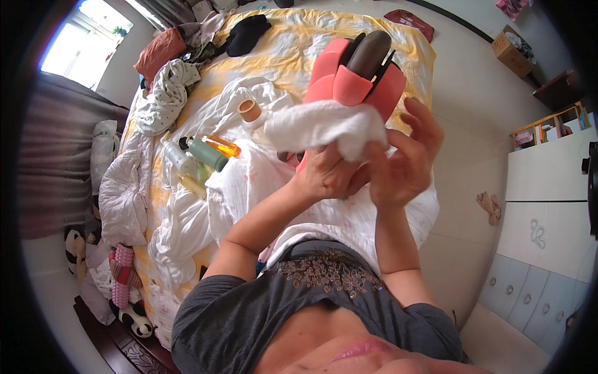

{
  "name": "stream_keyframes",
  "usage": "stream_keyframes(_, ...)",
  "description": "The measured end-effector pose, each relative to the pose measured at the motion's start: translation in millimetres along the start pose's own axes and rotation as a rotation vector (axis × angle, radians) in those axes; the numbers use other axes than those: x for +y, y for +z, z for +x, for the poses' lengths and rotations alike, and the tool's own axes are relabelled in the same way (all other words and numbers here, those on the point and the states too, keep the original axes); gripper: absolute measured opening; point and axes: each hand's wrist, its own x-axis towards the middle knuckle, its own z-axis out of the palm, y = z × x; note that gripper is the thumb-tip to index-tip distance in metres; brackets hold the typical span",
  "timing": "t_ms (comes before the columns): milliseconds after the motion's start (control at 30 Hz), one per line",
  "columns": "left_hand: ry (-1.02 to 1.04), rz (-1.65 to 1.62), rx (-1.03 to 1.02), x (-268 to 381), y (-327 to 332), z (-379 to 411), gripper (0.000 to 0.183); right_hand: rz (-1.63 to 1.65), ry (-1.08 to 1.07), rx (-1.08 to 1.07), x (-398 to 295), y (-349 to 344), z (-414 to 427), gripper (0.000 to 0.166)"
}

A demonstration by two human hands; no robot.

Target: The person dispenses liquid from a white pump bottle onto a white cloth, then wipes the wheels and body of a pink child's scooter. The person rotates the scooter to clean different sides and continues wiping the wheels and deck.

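Both hands are raised in front of my body, above the bed. My left hand (327, 173) grips a white cloth (322, 124) that hangs over its fingers and covers part of them. At the right end of the cloth is my right hand (404, 163), slightly blurred, its fingers spread and the thumb near the cloth; whether it grips the cloth is unclear. Just beyond the cloth stands a coral-red padded device (352, 84) with dark rounded parts. Left of it is a clear bottle with a wooden-coloured cap (249, 111). What lies beneath the cloth is hidden.
Left on the bed lie a green pump bottle (208, 154), an amber bottle (223, 146) and a white bottle (179, 156) on rumpled white sheets (187, 224). Clothes (163, 93) are heaped at the far left. Right of the bed stand a white cabinet (544, 187) and a cardboard box (511, 52).
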Motion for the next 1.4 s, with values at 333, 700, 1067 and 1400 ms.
stream_keyframes(333, -0.07, -0.268, 0.293, -20, -21, 33, 0.042, 0.198, 0.235, 0.146, 39, -6, 54, 0.009)
stream_keyframes(700, 0.079, -0.086, 0.553, -29, -38, 86, 0.04, 0.064, 0.134, 0.123, -8, 22, 44, 0.046)
stream_keyframes(1067, -0.598, -0.432, 0.496, -88, -3, 56, 0.056, -0.137, 0.421, -0.27, 46, 76, -36, 0.075)
stream_keyframes(1400, -0.708, -0.393, 0.524, -92, 15, 26, 0.06, -0.235, 0.192, -0.26, 90, 57, -187, 0.036)
